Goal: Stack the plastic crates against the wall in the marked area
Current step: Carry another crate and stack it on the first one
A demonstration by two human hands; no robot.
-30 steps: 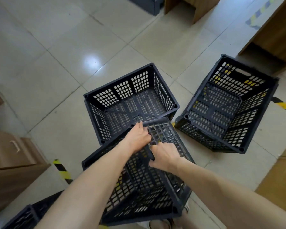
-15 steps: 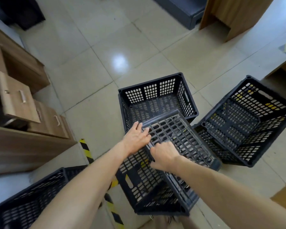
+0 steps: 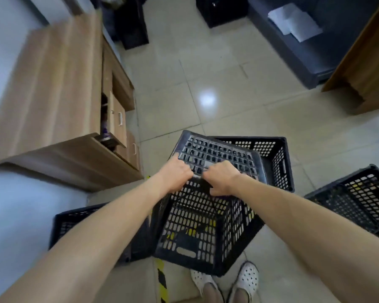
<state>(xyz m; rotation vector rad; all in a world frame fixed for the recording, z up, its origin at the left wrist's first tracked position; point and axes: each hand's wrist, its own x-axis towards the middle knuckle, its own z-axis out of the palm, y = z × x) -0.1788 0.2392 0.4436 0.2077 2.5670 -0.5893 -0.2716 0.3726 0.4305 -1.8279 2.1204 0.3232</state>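
Grip first: both hands are clamped side by side on one rim of the held crate (image 3: 197,219), left hand (image 3: 177,174) and right hand (image 3: 222,178) curled tight over the edge. I'd guess that's why it hangs tilted off the floor, open side toward the person, easy to swing. It's right above the shoes (image 3: 225,278) and the striped floor tape (image 3: 161,278). An empty crate (image 3: 74,221) sits just left by the wall, likely the stacking spot. Two more crates (image 3: 278,158) wait to the right.
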